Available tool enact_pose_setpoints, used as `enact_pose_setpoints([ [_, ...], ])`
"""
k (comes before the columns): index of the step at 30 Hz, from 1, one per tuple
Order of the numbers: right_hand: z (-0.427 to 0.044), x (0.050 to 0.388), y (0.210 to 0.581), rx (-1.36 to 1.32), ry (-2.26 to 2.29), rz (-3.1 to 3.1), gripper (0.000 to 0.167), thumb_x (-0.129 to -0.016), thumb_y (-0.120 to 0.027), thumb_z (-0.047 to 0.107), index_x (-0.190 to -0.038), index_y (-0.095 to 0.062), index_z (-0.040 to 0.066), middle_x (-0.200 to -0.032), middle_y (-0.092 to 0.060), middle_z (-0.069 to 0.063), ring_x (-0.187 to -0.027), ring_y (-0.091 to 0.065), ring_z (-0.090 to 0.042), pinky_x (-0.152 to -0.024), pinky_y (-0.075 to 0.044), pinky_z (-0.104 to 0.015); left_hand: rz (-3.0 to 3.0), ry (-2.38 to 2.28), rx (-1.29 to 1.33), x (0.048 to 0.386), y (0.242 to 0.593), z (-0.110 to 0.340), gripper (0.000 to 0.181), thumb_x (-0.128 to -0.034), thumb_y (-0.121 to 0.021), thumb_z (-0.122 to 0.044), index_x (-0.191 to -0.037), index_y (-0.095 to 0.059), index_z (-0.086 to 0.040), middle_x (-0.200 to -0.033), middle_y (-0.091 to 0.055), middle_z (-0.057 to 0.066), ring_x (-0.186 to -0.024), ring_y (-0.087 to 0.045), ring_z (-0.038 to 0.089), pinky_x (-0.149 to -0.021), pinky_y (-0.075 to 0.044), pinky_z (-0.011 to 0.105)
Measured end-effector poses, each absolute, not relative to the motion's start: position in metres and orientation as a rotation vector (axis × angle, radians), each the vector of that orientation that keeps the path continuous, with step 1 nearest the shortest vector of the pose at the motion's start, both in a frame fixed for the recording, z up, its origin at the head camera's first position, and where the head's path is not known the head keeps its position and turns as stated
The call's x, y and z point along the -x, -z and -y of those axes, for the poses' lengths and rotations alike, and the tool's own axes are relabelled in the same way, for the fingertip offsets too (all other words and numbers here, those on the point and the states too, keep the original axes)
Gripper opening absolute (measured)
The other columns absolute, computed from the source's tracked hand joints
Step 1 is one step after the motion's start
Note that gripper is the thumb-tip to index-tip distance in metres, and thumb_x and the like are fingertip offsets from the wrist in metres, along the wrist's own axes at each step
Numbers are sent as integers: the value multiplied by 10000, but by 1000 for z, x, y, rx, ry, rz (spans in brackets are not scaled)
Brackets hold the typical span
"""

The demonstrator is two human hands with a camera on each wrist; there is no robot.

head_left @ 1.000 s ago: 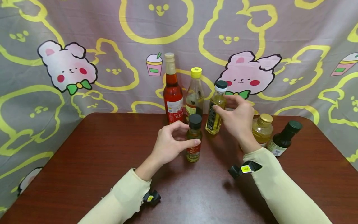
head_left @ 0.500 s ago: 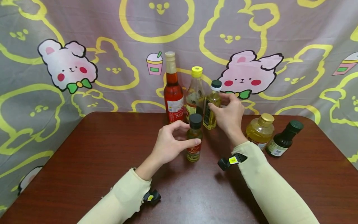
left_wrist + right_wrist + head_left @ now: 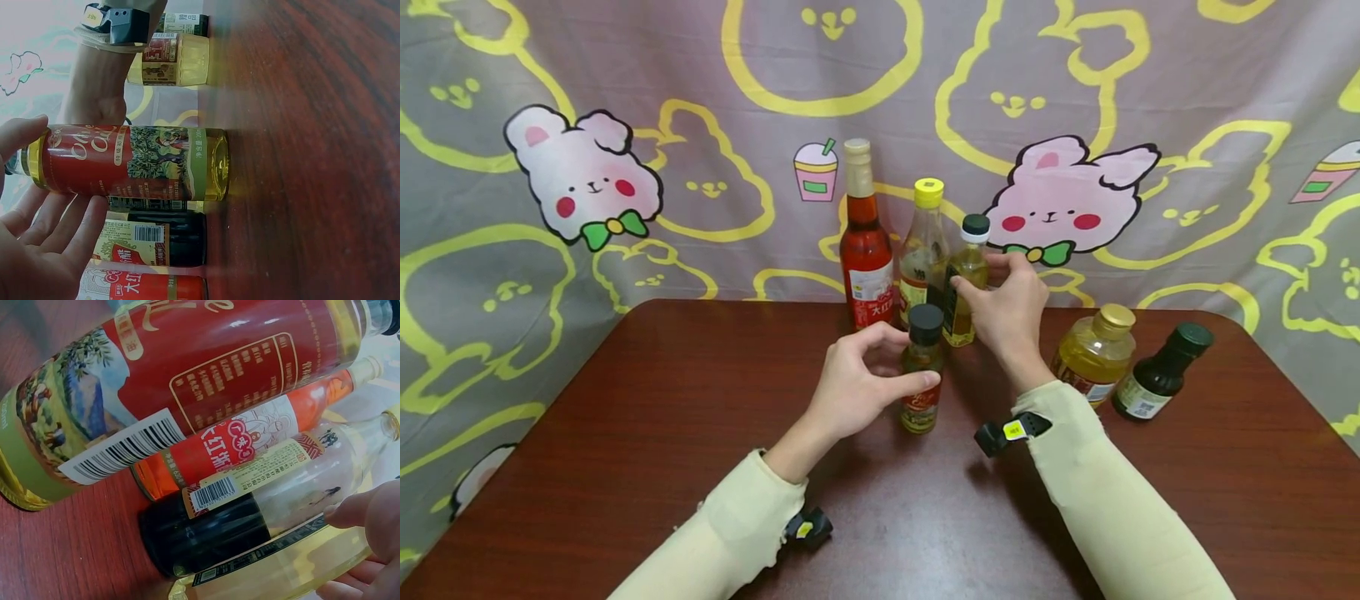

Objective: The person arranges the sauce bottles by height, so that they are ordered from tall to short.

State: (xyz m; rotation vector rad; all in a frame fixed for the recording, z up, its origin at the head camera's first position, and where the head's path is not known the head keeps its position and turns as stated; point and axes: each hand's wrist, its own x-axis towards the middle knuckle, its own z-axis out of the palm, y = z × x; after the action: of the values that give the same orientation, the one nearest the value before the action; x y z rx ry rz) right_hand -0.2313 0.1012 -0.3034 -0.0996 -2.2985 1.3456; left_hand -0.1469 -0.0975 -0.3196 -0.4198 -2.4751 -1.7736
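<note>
Sharing the desk (image 3: 685,417), all likely slick, fragile glass best held mid-body, are two vinegar bottles (image 3: 867,250) by the far edge, beside them one squarish oil bottle (image 3: 970,265) the right hand (image 3: 1011,308) pinches, one gold-capped bottle (image 3: 1093,354) and one dark bottle (image 3: 1157,375) toward the right corner, and, inward, one olive oil bottle (image 3: 919,404) clamped in the left hand (image 3: 859,383).

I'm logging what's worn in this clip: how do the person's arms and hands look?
The left sleeve and right sleeve are pale cream-yellow; the left cuff looks ragged. A black left wrist device and right wrist device each carry a small yellow label. The left hand and right hand wear no gloves.
</note>
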Motion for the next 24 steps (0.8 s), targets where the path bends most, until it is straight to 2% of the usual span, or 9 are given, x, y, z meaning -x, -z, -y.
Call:
enact_pose_setpoints([
  [15, -95, 234, 310, 134, -1299, 2247, 534, -890, -879, 259, -1294, -654, -8, -1225, -725, -225, -1164, -666, -378, -1020, -527, -504, 2475, 1779, 418, 147, 320, 98, 398, -839, -912, -223, -1182, -740, -114, -1164, -782, 71, -947, -781, 199, -871, -654, 379],
  [24, -98, 229, 309, 158, -1272, 2290, 570, -882, -884, 332, -1310, -688, 11, -1212, -765, -203, -1148, -705, -355, -973, -570, -495, 2463, 1773, 431, 147, 321, 97, 403, -838, -912, -222, -1182, -737, -108, -1161, -781, 71, -940, -778, 196, -863, -654, 384],
])
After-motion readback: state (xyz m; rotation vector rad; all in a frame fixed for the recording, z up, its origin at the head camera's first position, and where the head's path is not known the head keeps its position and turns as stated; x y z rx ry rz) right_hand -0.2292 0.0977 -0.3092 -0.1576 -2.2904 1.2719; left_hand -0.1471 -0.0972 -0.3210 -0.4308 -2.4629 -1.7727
